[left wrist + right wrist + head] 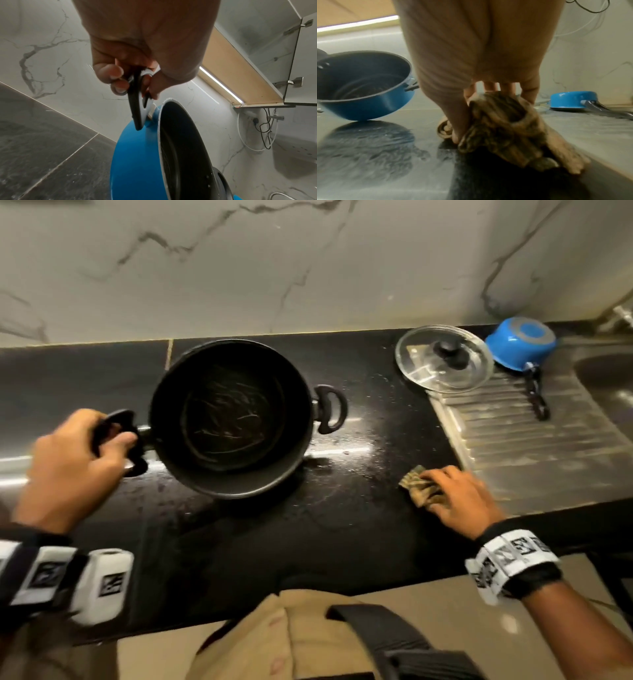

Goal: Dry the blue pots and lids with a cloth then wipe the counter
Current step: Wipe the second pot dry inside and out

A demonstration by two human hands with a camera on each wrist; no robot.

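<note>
a black stone counter (359, 542), wet and streaked, runs under a veined marble wall (274, 268), with a ribbed steel draining board (534, 446) at its right end. the large blue pot (231, 419), dark inside, is tilted and lifted at its left side, its lower edge at or just above the counter left of centre; the left hand (73, 463) has fingers and thumb curled round the pot's black side handle (137, 100). a glass lid (444, 358) with a black knob lies at the back, overlapping the board's edge, and just beside it a small blue saucepan (520, 342) sits upside down on the board. near the counter's front edge, the right hand (462, 496) presses a bunched brown patterned cloth (508, 128) onto the stone, fingers bent over it and thumb against its side.
</note>
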